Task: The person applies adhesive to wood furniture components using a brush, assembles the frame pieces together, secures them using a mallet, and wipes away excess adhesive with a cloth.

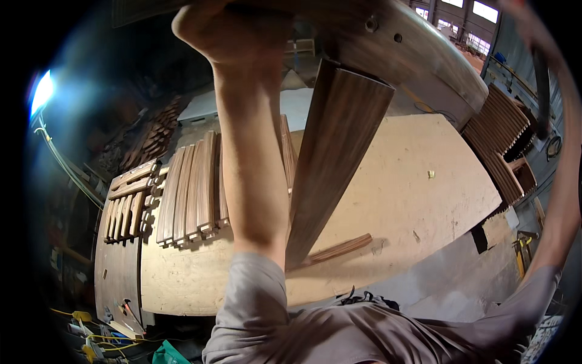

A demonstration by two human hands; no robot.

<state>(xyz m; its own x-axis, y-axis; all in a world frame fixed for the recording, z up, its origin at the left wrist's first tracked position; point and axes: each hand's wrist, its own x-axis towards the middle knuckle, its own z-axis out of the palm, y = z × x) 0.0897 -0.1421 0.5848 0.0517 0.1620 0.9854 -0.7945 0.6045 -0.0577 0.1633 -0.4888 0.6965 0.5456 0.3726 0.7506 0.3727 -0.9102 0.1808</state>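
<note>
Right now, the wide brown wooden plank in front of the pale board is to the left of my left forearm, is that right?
No, the side is wrong: the head view shows the wide brown wooden plank in front of the pale board, to the right of your left forearm.

Bright lamp far left — windows upper right — possibly green bag, lower edge, cut off.

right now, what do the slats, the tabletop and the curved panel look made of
Slats: wood, apparently smoothed; streaky brown grain shows. Tabletop: probably bare plywood or similar board; pale, flat, marked. Curved panel: likely wood, perhaps satin-finished; brownish streaks, soft sheen.
</note>
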